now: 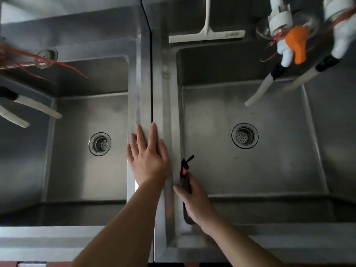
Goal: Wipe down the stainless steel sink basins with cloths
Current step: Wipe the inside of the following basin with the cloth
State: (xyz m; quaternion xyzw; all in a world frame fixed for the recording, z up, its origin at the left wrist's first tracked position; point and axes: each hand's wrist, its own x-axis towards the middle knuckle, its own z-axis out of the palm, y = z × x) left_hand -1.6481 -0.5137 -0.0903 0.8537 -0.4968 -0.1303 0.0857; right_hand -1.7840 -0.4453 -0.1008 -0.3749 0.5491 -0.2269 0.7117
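Right hand (194, 201) holds a dark cloth (185, 178); no writing legible.

One head-worn wide-angle view looks steeply down from close above, facing the back wall, centred on the divider (152, 93) between two sink basins.
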